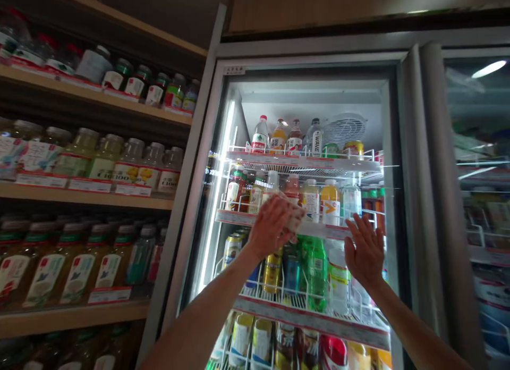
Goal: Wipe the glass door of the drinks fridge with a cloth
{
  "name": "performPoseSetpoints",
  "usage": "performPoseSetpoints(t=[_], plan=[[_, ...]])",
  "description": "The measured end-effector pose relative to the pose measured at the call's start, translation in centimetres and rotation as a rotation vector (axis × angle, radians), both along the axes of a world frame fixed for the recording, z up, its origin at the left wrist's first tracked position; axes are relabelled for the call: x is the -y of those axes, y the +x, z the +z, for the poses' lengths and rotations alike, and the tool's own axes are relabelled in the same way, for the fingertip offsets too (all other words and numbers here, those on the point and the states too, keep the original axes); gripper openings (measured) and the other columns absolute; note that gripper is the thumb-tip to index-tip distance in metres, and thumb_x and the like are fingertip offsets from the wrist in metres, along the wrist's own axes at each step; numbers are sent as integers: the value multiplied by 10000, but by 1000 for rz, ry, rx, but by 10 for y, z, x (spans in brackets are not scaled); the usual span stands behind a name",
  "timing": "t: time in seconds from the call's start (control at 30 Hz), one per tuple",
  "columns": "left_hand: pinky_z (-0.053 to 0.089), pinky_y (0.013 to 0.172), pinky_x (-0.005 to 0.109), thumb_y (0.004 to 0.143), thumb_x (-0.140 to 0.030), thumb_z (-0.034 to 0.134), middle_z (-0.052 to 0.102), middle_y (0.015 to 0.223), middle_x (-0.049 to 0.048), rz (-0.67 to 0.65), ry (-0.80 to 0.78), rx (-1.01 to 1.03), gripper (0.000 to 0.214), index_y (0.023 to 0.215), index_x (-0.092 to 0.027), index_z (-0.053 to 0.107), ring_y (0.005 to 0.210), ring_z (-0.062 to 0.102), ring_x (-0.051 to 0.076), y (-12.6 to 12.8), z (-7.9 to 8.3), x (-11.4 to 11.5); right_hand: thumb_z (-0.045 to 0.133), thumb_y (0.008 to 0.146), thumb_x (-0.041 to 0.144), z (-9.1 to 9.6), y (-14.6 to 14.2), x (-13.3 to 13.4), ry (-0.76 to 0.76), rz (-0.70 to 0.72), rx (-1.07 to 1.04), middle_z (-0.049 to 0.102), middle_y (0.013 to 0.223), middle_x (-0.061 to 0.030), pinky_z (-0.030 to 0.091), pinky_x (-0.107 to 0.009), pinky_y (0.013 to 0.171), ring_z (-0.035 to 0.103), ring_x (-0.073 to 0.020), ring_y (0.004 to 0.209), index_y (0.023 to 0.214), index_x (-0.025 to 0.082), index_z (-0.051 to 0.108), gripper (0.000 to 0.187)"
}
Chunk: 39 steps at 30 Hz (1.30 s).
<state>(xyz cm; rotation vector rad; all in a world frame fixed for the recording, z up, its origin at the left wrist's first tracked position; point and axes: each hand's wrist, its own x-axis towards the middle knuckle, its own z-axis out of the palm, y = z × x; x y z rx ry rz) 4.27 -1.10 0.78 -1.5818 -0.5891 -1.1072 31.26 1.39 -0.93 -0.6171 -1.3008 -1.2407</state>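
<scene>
A tall drinks fridge [199, 162] with a glass door stands in front of me, its wire shelves full of bottles and cans. My left hand [271, 224] presses a pale crumpled cloth [295, 213] against the glass, level with the second shelf. My right hand [364, 253] lies flat on the glass with its fingers spread, a little lower and to the right. Behind the glass near my hands stand a green bottle [316, 269], an orange juice bottle [330, 200] and a gold can [271, 271].
Wooden shelves [83, 197] on the left hold rows of bottled drinks with price tags. A second fridge door [478, 200] stands at the right, past a grey door frame [434, 200].
</scene>
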Motion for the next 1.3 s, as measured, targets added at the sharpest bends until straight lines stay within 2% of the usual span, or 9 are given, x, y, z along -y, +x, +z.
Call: performPoseSetpoints(t=[0.17,0.33,0.6,0.77,0.9,1.0,1.17,1.23,1.3], plan=[[250,1111,441,821,-472,538,443,1382,138,-106,31,156,500,1207,-159,482,1363,281,240,-23,13,-8,448,860,216,4,-21,19,-27,-23,55,278,1503,-69,185,-520,1116,275,-260,1373,1403,263,310,562],[181,1125,439,870,-439,475,418,1407,143,-82,11,64,599,1364,-144,310,1378,248,222,-17,11,-5,387,870,176,27,-96,45,-99,133,487,299,1493,-63,247,-453,1122,227,-208,1392,1415,219,260,562],[190,1118,463,816,-540,516,377,1419,194,125,61,237,840,1445,-118,151,1359,278,284,-72,-28,-12,441,874,236,45,-155,29,-175,-48,582,440,1411,-47,301,-439,1059,353,-227,1303,1354,204,404,483],[169,1121,470,845,-541,471,348,1437,187,164,86,233,797,1446,-107,176,1369,254,285,-75,-36,-15,427,876,238,89,-99,31,-190,-203,567,350,1472,1,283,-477,1051,272,-233,1357,1395,302,336,531],[156,1121,476,852,-536,468,346,1439,188,161,92,240,803,1449,-93,166,1376,234,290,-71,-34,-15,336,887,216,121,-8,24,-181,-219,-193,333,1471,-101,338,-540,987,314,-301,1330,1410,214,327,523],[160,1115,486,861,-518,461,335,1444,190,169,82,241,786,1453,-102,154,1378,228,293,-71,-35,-14,352,884,252,105,-3,17,-152,-177,-496,353,1441,-168,333,-597,973,322,-359,1313,1367,143,403,498],[170,1109,484,878,-513,430,324,1456,172,165,64,235,716,1450,-153,196,1380,228,284,-73,-34,-13,421,873,253,45,-88,19,-160,-215,167,322,1477,-60,270,-526,1061,205,-277,1385,1338,267,437,466],[169,1110,482,882,-513,421,322,1457,170,157,66,235,709,1452,-159,191,1381,226,279,-72,-34,-13,413,878,248,41,-87,20,-191,-239,285,322,1482,-27,225,-509,1088,197,-245,1391,1365,297,390,491],[172,1108,486,884,-516,417,319,1458,171,150,68,236,709,1453,-159,188,1381,224,282,-71,-34,-13,375,888,232,51,-59,18,-199,-242,140,335,1475,-41,223,-513,1080,217,-244,1384,1407,283,320,524]])
